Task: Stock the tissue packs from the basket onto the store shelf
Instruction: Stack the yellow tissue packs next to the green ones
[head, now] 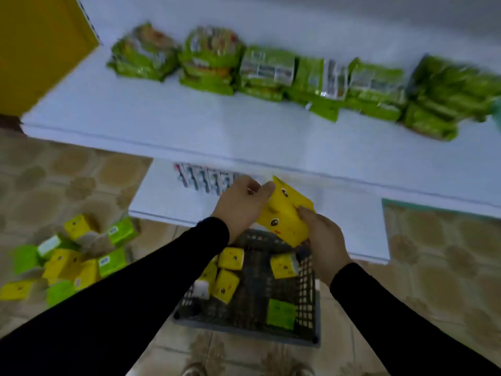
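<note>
Both my hands hold yellow tissue packs (pixel 284 213) with cartoon faces above the basket. My left hand (pixel 241 204) grips their upper left side, my right hand (pixel 322 240) grips the lower right corner. Below them stands a dark mesh basket (pixel 307 283) on the floor, holding several yellow packs (pixel 231 257) and one green pack (pixel 280 313). The white store shelf (pixel 162 123) stretches across the view above, with a lower white shelf (pixel 157 196) just beyond the held packs.
A row of green wrapped packages (pixel 271 74) lines the back of the upper shelf. Several yellow and green tissue packs (pixel 76 259) lie scattered on the tiled floor at the left. Small boxes (pixel 206 179) sit on the lower shelf. A yellow panel (pixel 35 50) stands far left.
</note>
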